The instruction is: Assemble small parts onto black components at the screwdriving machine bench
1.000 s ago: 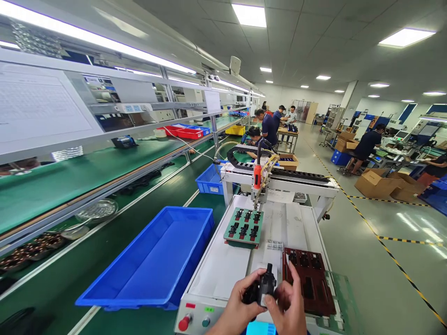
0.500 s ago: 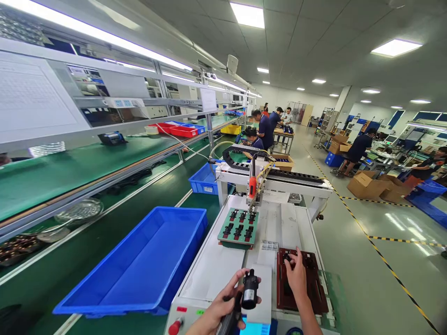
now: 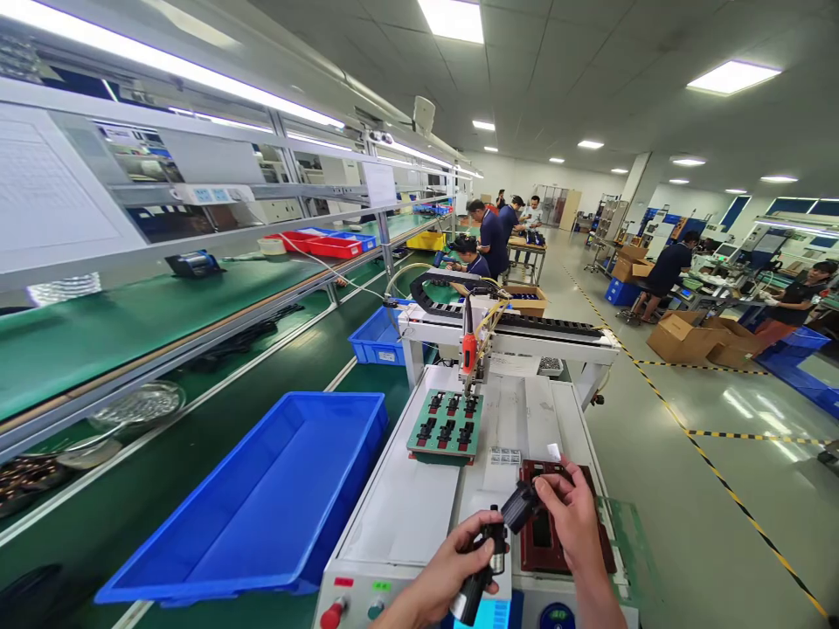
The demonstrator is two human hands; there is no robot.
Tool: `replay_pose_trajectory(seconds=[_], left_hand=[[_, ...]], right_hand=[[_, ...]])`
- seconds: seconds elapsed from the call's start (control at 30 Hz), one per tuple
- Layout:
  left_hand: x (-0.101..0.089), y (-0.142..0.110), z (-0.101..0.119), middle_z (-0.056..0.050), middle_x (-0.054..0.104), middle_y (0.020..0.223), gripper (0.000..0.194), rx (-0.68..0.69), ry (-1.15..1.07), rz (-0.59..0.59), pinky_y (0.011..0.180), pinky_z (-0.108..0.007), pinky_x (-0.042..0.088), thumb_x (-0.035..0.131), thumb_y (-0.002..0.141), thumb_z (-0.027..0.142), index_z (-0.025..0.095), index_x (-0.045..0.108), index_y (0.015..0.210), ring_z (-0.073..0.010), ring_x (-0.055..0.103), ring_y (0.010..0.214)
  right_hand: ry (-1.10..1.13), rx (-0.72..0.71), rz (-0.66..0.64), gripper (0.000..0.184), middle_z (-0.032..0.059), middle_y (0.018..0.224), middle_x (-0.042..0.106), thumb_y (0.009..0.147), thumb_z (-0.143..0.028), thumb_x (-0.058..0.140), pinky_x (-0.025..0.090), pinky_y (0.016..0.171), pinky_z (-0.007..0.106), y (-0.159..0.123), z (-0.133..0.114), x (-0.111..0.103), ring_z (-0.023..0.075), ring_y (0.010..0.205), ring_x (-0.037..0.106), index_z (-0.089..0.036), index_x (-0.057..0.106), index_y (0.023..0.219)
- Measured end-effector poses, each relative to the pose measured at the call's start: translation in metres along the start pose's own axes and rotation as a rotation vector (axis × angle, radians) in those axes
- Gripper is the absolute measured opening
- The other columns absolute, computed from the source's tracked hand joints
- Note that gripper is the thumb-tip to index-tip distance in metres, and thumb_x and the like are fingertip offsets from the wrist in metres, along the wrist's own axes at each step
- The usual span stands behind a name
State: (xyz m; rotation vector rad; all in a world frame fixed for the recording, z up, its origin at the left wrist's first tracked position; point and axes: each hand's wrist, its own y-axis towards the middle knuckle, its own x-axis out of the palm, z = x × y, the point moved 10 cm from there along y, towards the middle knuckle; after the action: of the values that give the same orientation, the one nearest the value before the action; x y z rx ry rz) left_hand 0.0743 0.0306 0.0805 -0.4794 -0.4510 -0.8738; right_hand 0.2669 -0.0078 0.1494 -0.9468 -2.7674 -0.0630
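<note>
My left hand (image 3: pixel 446 572) is closed round a small black cylindrical part (image 3: pixel 483 568) low over the white machine bed (image 3: pixel 419 502). My right hand (image 3: pixel 572 515) pinches another small black part (image 3: pixel 519 507), held just above the dark red fixture tray (image 3: pixel 547 546) and close to the left hand's part. Further back on the bed a green fixture plate (image 3: pixel 447 424) carries several black parts under the machine's red screwdriver head (image 3: pixel 468 349).
A big blue bin (image 3: pixel 262 498) stands left of the machine on the green conveyor (image 3: pixel 197 419). Red and green buttons (image 3: pixel 354 603) sit on the machine's front panel. Several people work at benches far down the aisle; cardboard boxes (image 3: pixel 695 336) lie right of it.
My right hand went to the red tray, picked up a black part and brought it back toward my left hand. My left hand kept its part and dropped a little.
</note>
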Motion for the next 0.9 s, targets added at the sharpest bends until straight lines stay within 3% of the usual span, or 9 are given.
replay_pose_trajectory(seconds=[0.13, 0.23, 0.3, 0.4, 0.47, 0.53, 0.63, 0.9], left_hand=[[0.01, 0.007, -0.006, -0.005, 0.066, 0.103, 0.089, 0.044, 0.026, -0.055, 0.071, -0.039, 0.064, 0.1, 0.057, 0.047, 0.03, 0.065, 0.137, -0.0181, 0.062, 0.08], [0.005, 0.004, -0.011, -0.005, 0.068, 0.106, 0.1, 0.056, 0.123, -0.048, 0.082, -0.048, 0.063, 0.102, 0.051, 0.041, 0.032, 0.061, 0.142, -0.0226, 0.065, 0.085], [-0.002, 0.0, 0.0, -0.011, 0.067, 0.126, 0.096, 0.143, 0.242, 0.011, 0.103, -0.056, 0.055, 0.102, 0.05, 0.04, 0.03, 0.066, 0.138, -0.0339, 0.066, 0.113], [-0.009, -0.009, 0.031, -0.014, 0.047, 0.156, 0.078, 0.309, 0.449, 0.161, 0.124, -0.054, 0.034, 0.101, 0.054, 0.035, 0.029, 0.073, 0.127, -0.0417, 0.043, 0.147], [-0.01, -0.013, 0.048, -0.014, 0.042, 0.159, 0.067, 0.358, 0.55, 0.249, 0.124, -0.054, 0.034, 0.097, 0.062, 0.032, 0.029, 0.073, 0.124, -0.0407, 0.042, 0.149], [-0.011, -0.017, 0.061, -0.015, 0.043, 0.156, 0.061, 0.384, 0.625, 0.322, 0.123, -0.054, 0.037, 0.094, 0.066, 0.028, 0.028, 0.073, 0.122, -0.0395, 0.046, 0.147], [-0.009, -0.023, 0.073, -0.015, 0.046, 0.153, 0.058, 0.416, 0.702, 0.379, 0.122, -0.054, 0.04, 0.092, 0.067, 0.023, 0.028, 0.074, 0.121, -0.0394, 0.047, 0.146], [-0.004, -0.031, 0.077, -0.015, 0.045, 0.154, 0.056, 0.408, 0.762, 0.4, 0.122, -0.057, 0.039, 0.086, 0.069, 0.016, 0.028, 0.072, 0.122, -0.0393, 0.045, 0.147]], right_hand=[[0.06, 0.074, -0.176, 0.076, 0.012, 0.108, 0.079, 0.086, -0.049, 0.083, 0.055, 0.091, 0.038, -0.03, 0.004, 0.033, 0.0257, 0.099, 0.072, -0.02, 0.043, 0.144], [-0.027, 0.029, -0.221, 0.064, 0.0127, 0.117, 0.075, 0.094, -0.051, 0.073, 0.053, 0.097, 0.04, -0.042, 0.004, 0.041, 0.0267, 0.107, 0.069, -0.023, 0.045, 0.145], [-0.174, -0.059, -0.159, 0.051, 0.0129, 0.123, 0.071, 0.096, -0.052, 0.07, 0.052, 0.094, 0.038, -0.045, -0.003, 0.034, 0.0267, 0.108, 0.067, -0.024, 0.055, 0.137], [-0.347, -0.161, -0.084, 0.032, 0.0096, 0.113, 0.067, 0.097, -0.054, 0.067, 0.049, 0.085, 0.032, -0.05, -0.018, 0.026, 0.0246, 0.1, 0.062, -0.022, 0.07, 0.103], [-0.351, -0.089, -0.179, 0.039, 0.0035, 0.087, 0.061, 0.098, -0.057, 0.062, 0.044, 0.071, 0.029, -0.054, -0.012, 0.033, 0.0198, 0.082, 0.056, -0.021, 0.066, 0.085], [-0.354, 0.015, -0.305, 0.045, -0.0019, 0.072, 0.05, 0.099, -0.061, 0.059, 0.036, 0.062, 0.028, -0.06, 0.0, 0.046, 0.0157, 0.068, 0.045, -0.02, 0.061, 0.08], [-0.427, 0.04, -0.357, 0.048, -0.0028, 0.071, 0.047, 0.099, -0.062, 0.058, 0.032, 0.062, 0.028, -0.067, 0.008, 0.057, 0.0149, 0.068, 0.041, -0.019, 0.058, 0.077], [-0.558, -0.074, -0.311, 0.048, -0.0004, 0.072, 0.055, 0.099, -0.061, 0.055, 0.035, 0.063, 0.029, -0.072, 0.002, 0.066, 0.0175, 0.068, 0.049, -0.019, 0.062, 0.077]])
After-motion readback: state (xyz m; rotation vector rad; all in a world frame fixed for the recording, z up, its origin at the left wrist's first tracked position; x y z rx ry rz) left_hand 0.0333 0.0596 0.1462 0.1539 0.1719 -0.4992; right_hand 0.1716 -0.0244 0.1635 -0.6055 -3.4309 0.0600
